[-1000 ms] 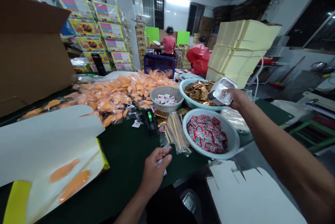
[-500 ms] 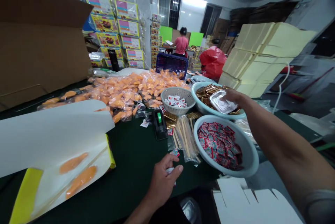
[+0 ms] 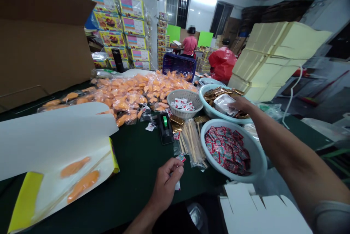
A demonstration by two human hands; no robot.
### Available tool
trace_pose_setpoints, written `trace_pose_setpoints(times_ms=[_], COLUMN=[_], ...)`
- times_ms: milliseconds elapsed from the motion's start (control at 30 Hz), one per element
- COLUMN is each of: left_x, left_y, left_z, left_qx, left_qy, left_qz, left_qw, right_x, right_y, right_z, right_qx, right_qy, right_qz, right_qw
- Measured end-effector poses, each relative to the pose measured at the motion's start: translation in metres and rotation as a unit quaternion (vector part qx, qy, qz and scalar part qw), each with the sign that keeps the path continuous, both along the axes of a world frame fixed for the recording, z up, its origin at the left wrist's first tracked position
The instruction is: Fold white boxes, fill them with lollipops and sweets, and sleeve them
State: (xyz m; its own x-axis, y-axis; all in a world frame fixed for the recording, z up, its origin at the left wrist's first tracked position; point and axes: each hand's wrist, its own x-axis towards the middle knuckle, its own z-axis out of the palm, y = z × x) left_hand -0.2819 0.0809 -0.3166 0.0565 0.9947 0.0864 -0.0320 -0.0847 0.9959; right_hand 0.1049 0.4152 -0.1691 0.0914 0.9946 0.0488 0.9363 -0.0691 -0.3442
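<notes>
My right hand reaches over a light-blue basin of gold-wrapped packets and grips a shiny, silvery rectangular tray. Closer to me, my left hand is curled above the green tabletop, thumb against fingers. A small white packet shows at its palm side, partly hidden by the hand. Just beyond those fingers lies a small red-and-white sachet, beside clear bags of wooden sticks. An open box on the left holds two orange wrapped pieces and a thin stick.
A second basin holds red-and-green sachets. A grey basket with white packets and a black tape dispenser stand mid-table. Orange wrapped pieces are heaped behind. White cartons lie at lower right; two people work farther back.
My right hand has moved slightly left and down with the tray, which now sits lower over the gold packets. My left fingers have curled closer together, and the hand has shifted slightly left.
</notes>
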Motion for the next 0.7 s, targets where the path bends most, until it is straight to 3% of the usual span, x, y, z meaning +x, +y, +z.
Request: trace_pose_setpoints(times_ms=[133, 233, 433, 567, 700], left_x=[-0.001, -0.001, -0.001, 0.003, 0.008], left_y=[-0.001, -0.001, -0.002, 0.003, 0.006], left_z=[-0.001, -0.002, -0.006, -0.008, -0.006], left_qx=[-0.002, 0.001, -0.022, -0.029, -0.048], left_qy=[-0.003, -0.016, -0.096, -0.1, -0.101], left_qz=[-0.002, -0.001, -0.026, 0.009, 0.048], left_qw=[1.0, 1.0, 0.995, 0.995, 0.993], right_x=[0.004, 0.004, -0.008, -0.023, -0.042], right_y=[-0.022, -0.026, -0.009, -0.015, -0.03], right_z=[-0.003, 0.001, 0.013, 0.018, 0.019], right_qx=[-0.042, -0.048, 0.053, 0.143, 0.125], right_qy=[0.105, 0.124, 0.012, -0.064, -0.101], right_qz=[-0.015, -0.009, -0.019, -0.043, 0.022], right_qw=[0.993, 0.991, 0.998, 0.987, 0.987])
